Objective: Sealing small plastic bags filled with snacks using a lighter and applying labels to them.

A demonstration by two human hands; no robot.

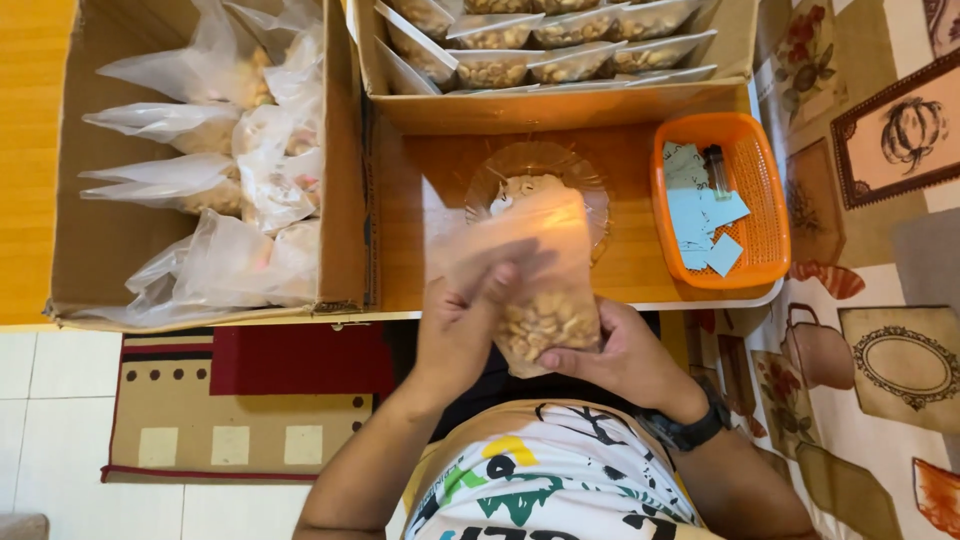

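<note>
Both hands on a clear bag of nuts (pixel 535 300), near edge of tabletop (pixel 640 265).
Bag upright, long axis running away from the person, open mouth toward the far edge. Left hand (pixel 462 325) pinches its side; right hand (pixel 622 352) cups the bottom. Glass bowl (pixel 590 190) just beyond; orange basket (pixel 765 200) right, cardboard box (pixel 100 240) left.

A single head-worn camera looked almost straight down from close above the person's chest, facing a low wooden table (pixel 620 275), cardboard boxes (pixel 100 250) at the far edge, patterned floor mat (pixel 880 250) alongside.
</note>
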